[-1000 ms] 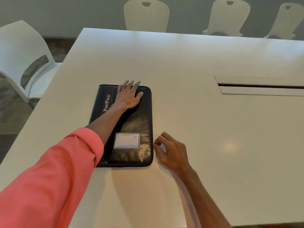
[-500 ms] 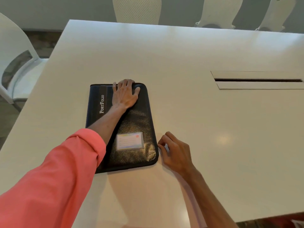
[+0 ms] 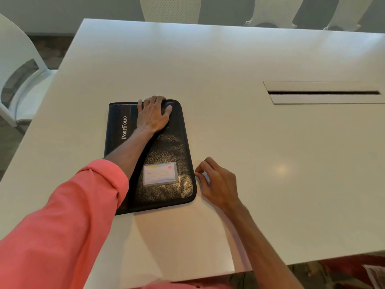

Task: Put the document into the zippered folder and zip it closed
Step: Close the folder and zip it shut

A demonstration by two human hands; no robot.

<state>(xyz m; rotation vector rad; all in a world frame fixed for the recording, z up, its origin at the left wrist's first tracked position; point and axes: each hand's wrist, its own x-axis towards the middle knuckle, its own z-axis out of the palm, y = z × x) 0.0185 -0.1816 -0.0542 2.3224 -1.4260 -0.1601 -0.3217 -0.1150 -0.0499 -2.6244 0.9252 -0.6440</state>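
Observation:
The black zippered folder (image 3: 166, 147), marked "PortFolio" and bearing a label card (image 3: 160, 174), lies closed and flat on the white table (image 3: 239, 142). My left hand (image 3: 153, 115) rests palm down on its far end, with the fingertips hooked over the far edge. My right hand (image 3: 216, 184) sits beside the folder's right edge near the front corner. Its thumb and forefinger pinch at the zipper there; the pull itself is too small to make out. No document is in sight.
A long cable slot (image 3: 323, 93) is cut into the table at the right. White chairs stand along the far side (image 3: 170, 9) and at the left (image 3: 18, 80). The table's near edge runs just below my right forearm.
My left fingers went from lying straight on the folder to curling over its far edge. The folder has turned slightly, and my right hand has stayed pinched at its right edge.

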